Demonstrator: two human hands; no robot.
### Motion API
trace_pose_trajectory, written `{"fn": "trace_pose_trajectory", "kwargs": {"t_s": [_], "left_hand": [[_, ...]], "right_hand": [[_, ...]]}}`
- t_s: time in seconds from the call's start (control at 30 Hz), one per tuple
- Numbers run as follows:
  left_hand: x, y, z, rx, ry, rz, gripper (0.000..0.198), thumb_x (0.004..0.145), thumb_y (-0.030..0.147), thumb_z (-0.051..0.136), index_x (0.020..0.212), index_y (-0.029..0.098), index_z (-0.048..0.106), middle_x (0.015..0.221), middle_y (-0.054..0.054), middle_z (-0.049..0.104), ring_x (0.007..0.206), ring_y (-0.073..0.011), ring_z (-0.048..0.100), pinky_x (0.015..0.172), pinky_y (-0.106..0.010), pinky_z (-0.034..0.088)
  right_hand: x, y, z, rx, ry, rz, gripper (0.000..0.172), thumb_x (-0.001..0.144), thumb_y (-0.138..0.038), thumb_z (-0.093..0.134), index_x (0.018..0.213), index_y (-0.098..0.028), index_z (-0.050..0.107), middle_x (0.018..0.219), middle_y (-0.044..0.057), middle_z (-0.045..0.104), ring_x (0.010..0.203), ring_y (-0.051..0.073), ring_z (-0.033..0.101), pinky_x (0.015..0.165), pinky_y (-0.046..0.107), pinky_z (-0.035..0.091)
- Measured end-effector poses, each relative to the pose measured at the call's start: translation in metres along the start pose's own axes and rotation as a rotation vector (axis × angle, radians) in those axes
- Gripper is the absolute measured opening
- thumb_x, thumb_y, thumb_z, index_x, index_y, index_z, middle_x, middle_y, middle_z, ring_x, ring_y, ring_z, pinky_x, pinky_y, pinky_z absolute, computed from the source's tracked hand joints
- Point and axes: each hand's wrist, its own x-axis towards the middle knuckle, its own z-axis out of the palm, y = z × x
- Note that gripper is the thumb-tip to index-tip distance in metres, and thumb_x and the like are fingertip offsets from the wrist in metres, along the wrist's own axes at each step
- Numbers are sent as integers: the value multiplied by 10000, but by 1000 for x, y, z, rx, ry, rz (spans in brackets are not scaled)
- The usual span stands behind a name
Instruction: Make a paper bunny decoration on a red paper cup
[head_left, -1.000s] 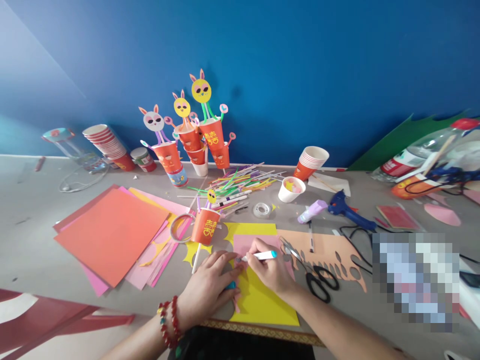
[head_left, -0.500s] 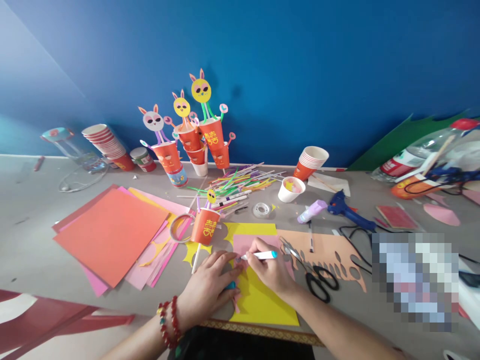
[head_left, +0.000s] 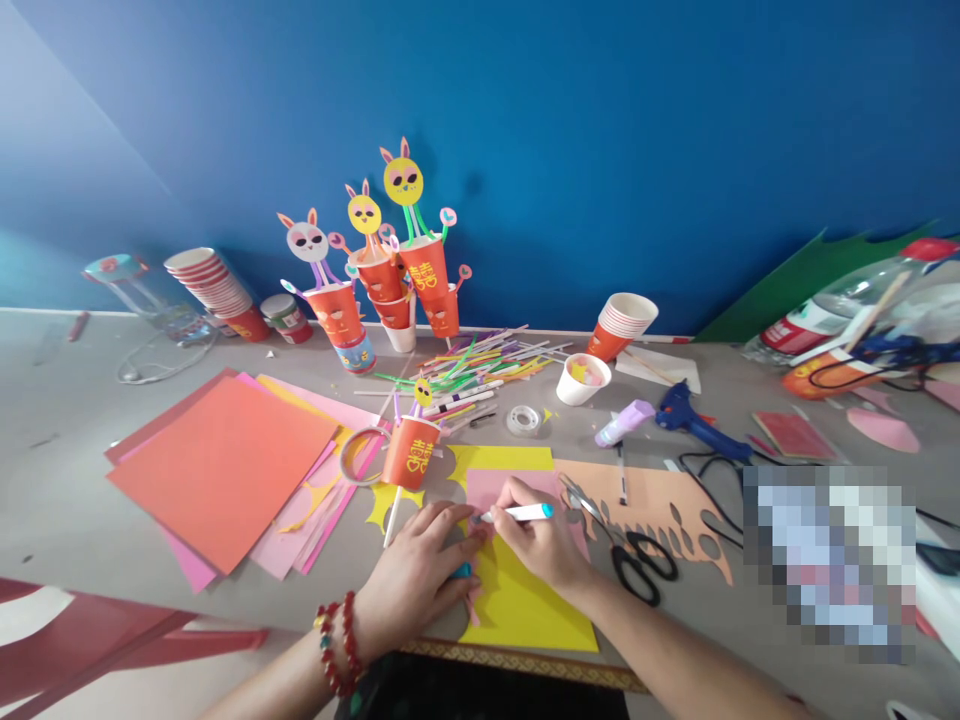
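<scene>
My right hand point(head_left: 536, 540) is closed in a writing grip on a white marker point(head_left: 525, 513) with a light blue end. Its tip is at a pink sheet of paper point(head_left: 487, 488), close to my left fingertips. My left hand point(head_left: 424, 560) rests over the left edge of the papers, with a blue marker cap point(head_left: 461, 570) between thumb and fingers. Under the pink sheet lies a larger yellow sheet point(head_left: 536, 610). Just beyond my left hand, a red paper cup point(head_left: 411, 452) with a small yellow paper face on top leans on a white stick.
Black-handled scissors point(head_left: 630, 560) lie on a cut orange sheet point(head_left: 675, 500) to the right. Behind are a tape roll point(head_left: 523, 420), a glue stick point(head_left: 625, 422), a blue glue gun point(head_left: 701, 422) and pipe cleaners point(head_left: 480, 365). Coloured paper point(head_left: 225, 465) and bunny-faced cups point(head_left: 334, 312) are leftward.
The marker and my right hand have shifted only very slightly. Everything else looks the same.
</scene>
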Motion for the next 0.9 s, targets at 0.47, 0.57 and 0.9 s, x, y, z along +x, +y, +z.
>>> {"fn": "trace_pose_trajectory", "kwargs": {"t_s": [0.47,0.57,0.9], "left_hand": [[0,-1,2,6,8,5,493,957,406,554,1433,297,484,1410,-107,500,1249,-325,473,985,-521,512],[0,0,1,4,23,6,480,957,401,555,1421,296,498,1396,-109,510,1240,-323,481,978,-514,517],[0,0,1,11,19,7,481,956,396,552,1423,296,496,1387,-111,515,1224,-326,494,961,-510,525]], "right_hand": [[-1,2,0,-11,2,-6,215,944,-275,488,736,-237,449,626,-45,511,558,139,506,546,235,371],[0,2,0,-17,-4,-8,220,930,-270,503,720,-235,447,607,-47,505,546,135,495,526,231,360],[1,-2,0,-20,-9,-9,221,918,-284,508,708,-234,460,587,-46,516,529,132,490,510,230,346]]}}
